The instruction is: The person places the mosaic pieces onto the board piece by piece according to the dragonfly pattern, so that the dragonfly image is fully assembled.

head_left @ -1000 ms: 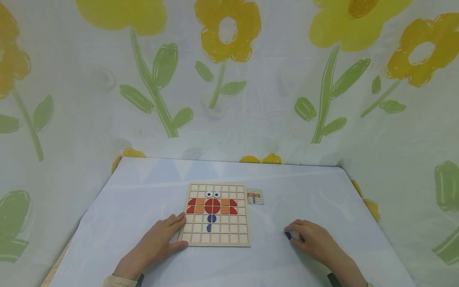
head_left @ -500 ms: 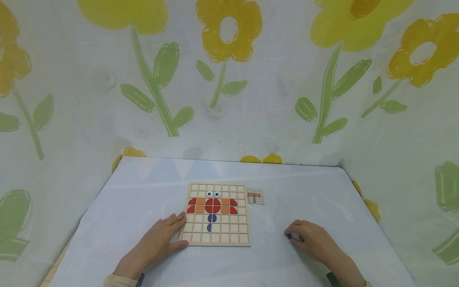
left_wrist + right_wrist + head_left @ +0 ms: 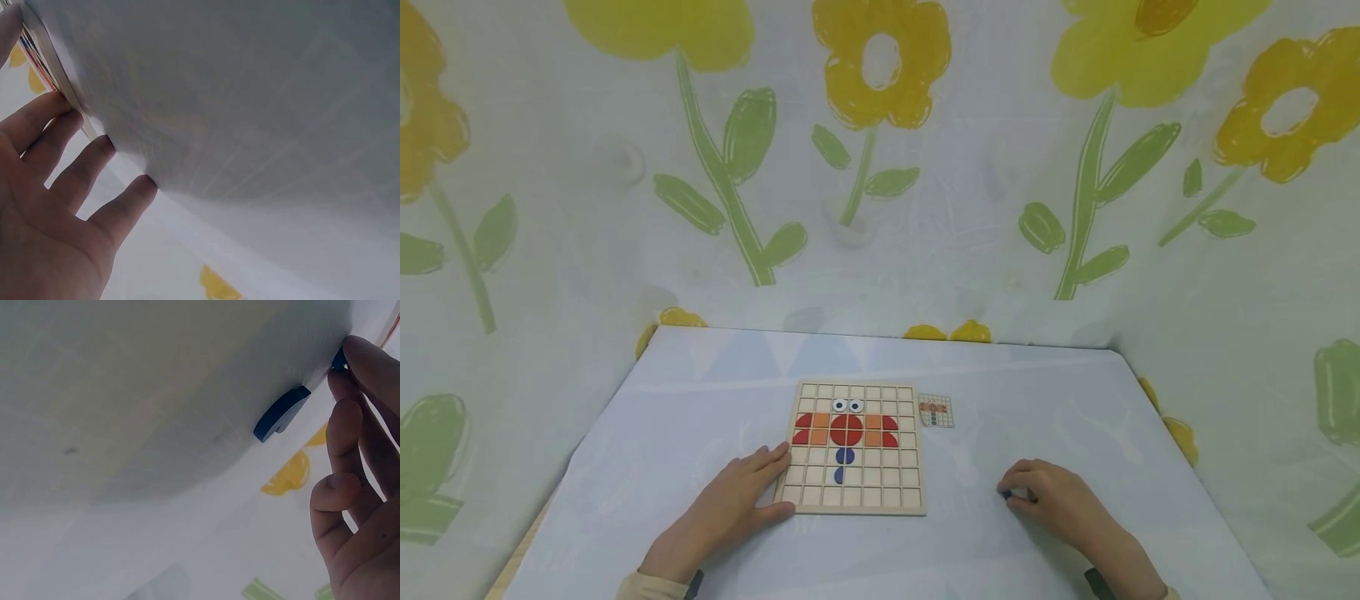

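Note:
My left hand (image 3: pixel 730 504) rests at the left edge of a wooden grid board (image 3: pixel 891 497), its thumb by the near left corner. In the left wrist view the fingers (image 3: pixel 125 200) reach the board's side fairly straight. Set in the board are a red circle (image 3: pixel 846 430) of several pieces, orange squares (image 3: pixel 873 429), red end pieces, two eye tiles (image 3: pixel 847 406) and blue half-circle tiles (image 3: pixel 845 456). Right of the board, my right hand (image 3: pixel 1052 500) pinches a small blue tile (image 3: pixel 338 360) between thumb and forefinger; its shape is mostly hidden. A loose blue half-circle tile (image 3: pixel 281 415) lies beneath that hand.
A small pattern card (image 3: pixel 936 411) lies beside the board's upper right corner. The table (image 3: pixel 700 400) has a pale cloth over it. Behind and at both sides hangs a curtain (image 3: pixel 955 208) printed with yellow flowers.
The blue tile between the right fingertips has turned, so less of it shows in the head view. My left hand and the board stay put.

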{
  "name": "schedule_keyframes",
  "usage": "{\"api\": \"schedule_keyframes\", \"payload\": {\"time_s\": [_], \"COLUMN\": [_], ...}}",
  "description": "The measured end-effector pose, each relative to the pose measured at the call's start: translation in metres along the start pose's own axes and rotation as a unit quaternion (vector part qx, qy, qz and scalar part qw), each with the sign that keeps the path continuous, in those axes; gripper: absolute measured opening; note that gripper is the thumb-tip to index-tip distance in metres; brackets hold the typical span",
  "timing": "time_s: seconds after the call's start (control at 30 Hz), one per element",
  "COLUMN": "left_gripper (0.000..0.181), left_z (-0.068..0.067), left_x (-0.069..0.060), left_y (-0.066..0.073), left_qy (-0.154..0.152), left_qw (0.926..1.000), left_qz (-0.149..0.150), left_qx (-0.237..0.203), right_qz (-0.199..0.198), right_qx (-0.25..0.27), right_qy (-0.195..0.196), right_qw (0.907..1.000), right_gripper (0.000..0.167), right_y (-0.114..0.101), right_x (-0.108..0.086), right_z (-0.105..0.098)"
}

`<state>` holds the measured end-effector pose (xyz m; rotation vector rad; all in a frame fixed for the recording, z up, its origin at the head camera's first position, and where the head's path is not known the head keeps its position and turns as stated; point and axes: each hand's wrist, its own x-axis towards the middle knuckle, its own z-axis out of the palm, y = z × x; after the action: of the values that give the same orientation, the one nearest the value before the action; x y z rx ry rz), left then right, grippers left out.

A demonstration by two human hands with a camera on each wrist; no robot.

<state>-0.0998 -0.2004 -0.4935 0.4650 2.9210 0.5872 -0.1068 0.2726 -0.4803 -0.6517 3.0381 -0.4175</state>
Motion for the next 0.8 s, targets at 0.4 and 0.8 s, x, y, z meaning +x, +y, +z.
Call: {"api": "schedule_keyframes", "payload": {"time_s": [0.4, 0.8], "left_gripper": [0.080, 0.080], "left_z": [0.0003, 0.0004], "left_x": [-0.0001, -0.0002], "left_y": [0.0006, 0.0013], "left_qy": [0.002, 0.003], "left_qw": [1.0000, 1.0000], "left_qz": [0.002, 0.000], "left_qx": [0.005, 0.002], "right_qz": [-0.003, -0.022], "right_qx": [-0.006, -0.014], "right_qy": [-0.002, 0.015], "right_qw": [1.0000, 0.9996], "right_gripper": [0.018, 0.017], "right_y": [-0.0001, -0.0014], "right_x": [0.0005, 0.0006], "right_z": [0.0010, 0.0012]}}
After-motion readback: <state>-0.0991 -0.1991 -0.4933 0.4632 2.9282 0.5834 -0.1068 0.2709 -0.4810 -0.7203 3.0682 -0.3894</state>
